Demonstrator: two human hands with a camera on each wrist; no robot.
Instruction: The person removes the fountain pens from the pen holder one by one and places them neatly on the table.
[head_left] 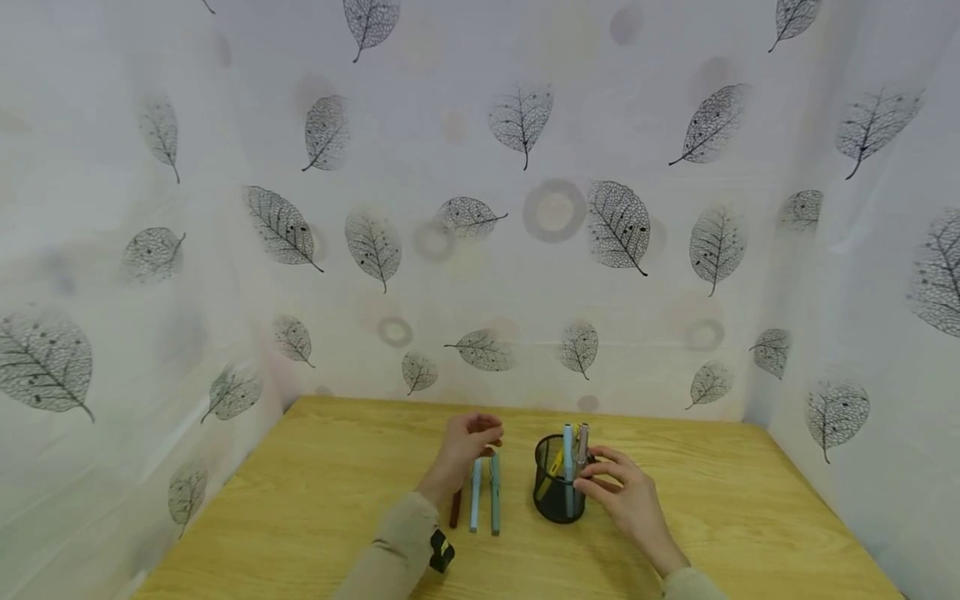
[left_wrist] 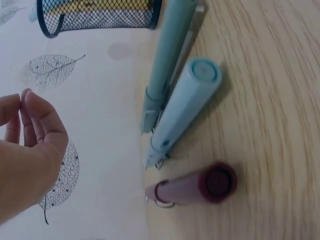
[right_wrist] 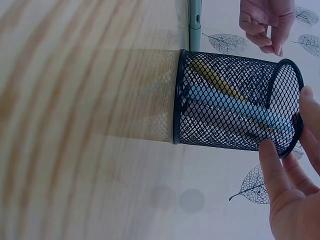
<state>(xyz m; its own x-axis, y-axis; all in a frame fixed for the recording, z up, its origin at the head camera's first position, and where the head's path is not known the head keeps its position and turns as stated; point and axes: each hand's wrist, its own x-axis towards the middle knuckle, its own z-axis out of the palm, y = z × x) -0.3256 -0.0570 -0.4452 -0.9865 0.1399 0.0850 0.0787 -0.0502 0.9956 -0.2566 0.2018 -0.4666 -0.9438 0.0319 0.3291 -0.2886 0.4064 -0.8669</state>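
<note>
My left hand [head_left: 468, 446] hovers just above the far ends of three capped pens, its fingers loosely bent. In the left wrist view that hand [left_wrist: 37, 142] has thumb and fingertips close together, with nothing visible between them. The pens lie side by side: maroon [left_wrist: 197, 186], light blue [left_wrist: 182, 107] and green [left_wrist: 167, 55]. My right hand [head_left: 626, 500] holds the black mesh pen holder [right_wrist: 227, 107] at its rim, thumb in front and fingers behind. Inside stand a light blue pen [head_left: 567, 450], a mauve pen [head_left: 582, 442] and something yellow [head_left: 556, 464].
The wooden table [head_left: 337, 483] has its back edge against a leaf-printed curtain [head_left: 480, 275], which also encloses both sides. A black strap piece with a yellow mark [head_left: 442, 551] is at my left sleeve [head_left: 397, 537].
</note>
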